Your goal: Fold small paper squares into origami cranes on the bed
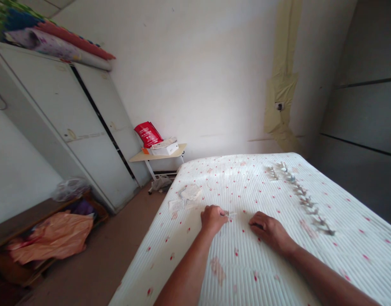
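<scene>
My left hand (213, 217) is closed on a small pale object (231, 214) that pokes out to the right of its fingertips, too small to name. To its right, my right hand (265, 226) rests low over the mattress with curled fingers; whether they hold anything is hidden. Beyond my left hand lies a crumpled clear plastic bag (190, 192), with a printed paper-like piece (176, 205) beside it. Several small grey and white objects (305, 199) form a slanting row at the right, and a short group of similar ones (272, 173) sits near its far end.
The striped, red-dotted mattress (246, 263) fills the middle. Behind its far left corner a small table (139, 157) holds a red bag (148, 134) and a white box (166, 149). A grey wardrobe (83, 127) stands left, above a low shelf with an orange plastic bag (55, 238).
</scene>
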### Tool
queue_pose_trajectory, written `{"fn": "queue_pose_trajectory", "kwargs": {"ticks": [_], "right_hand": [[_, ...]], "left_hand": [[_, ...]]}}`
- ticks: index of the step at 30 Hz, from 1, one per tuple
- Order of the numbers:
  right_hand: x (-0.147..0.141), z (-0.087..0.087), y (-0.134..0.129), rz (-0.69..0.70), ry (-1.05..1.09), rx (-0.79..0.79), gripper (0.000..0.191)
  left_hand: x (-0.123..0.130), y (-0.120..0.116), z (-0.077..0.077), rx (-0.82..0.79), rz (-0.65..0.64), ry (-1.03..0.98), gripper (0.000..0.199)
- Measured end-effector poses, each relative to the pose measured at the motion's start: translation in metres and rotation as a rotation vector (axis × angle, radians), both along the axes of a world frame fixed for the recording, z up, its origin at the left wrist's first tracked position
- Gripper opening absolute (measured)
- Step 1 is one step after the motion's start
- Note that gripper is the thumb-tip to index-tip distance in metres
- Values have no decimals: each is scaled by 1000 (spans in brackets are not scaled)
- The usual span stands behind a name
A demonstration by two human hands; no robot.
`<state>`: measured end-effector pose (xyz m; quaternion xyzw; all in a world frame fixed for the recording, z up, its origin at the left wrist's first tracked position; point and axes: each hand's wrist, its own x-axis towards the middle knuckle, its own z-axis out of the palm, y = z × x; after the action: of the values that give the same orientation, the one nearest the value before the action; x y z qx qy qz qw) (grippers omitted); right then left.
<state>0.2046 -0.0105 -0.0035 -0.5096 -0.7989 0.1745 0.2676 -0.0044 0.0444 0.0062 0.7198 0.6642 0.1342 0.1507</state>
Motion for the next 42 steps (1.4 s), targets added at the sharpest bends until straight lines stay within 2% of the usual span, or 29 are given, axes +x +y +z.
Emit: {"fn": "queue_pose_trajectory", "kwargs": {"ticks": [14, 25, 36, 42], "right_hand": [[-2, 3, -2, -17, -27, -2, 25], [0, -2, -1, -9, -41, 6, 25], [-1, 1, -2, -15, -51, 11, 25], [-1, 1, -1, -9, -46, 8, 26]], "left_hand": [[8, 6, 17, -133, 30, 99, 24], [7, 5, 10, -129, 67, 54, 23], [0, 0, 10, -123, 72, -72, 19], [-8, 1, 4, -84, 29, -143, 19]]}}
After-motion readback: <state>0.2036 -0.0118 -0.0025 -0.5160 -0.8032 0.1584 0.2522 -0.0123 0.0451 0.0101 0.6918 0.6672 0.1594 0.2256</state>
